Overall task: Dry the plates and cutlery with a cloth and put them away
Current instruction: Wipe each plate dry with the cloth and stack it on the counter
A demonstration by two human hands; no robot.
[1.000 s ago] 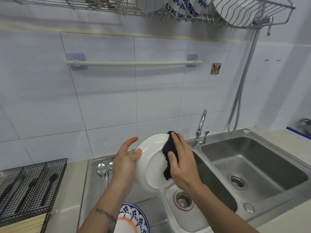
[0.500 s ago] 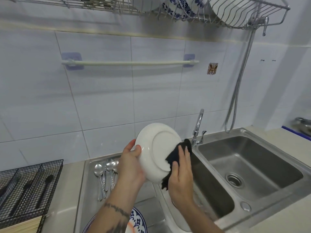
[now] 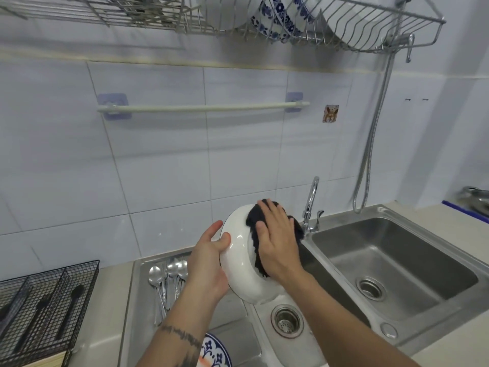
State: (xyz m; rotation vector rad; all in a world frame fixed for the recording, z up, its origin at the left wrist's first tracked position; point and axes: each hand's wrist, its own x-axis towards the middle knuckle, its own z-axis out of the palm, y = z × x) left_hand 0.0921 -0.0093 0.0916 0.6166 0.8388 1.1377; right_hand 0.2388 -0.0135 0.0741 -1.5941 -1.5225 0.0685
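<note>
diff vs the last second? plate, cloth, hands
The right hand swept the dark cloth down to the white plate's lower edge, then up over its top. The left hand kept gripping the plate's left rim. The spoons stayed put.

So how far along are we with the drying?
Done: some plates already stand in the rack overhead. In hand: the left hand grips a white plate while the right hand presses the cloth on it. Left: the spoons on the drainboard and a patterned plate below.
</note>
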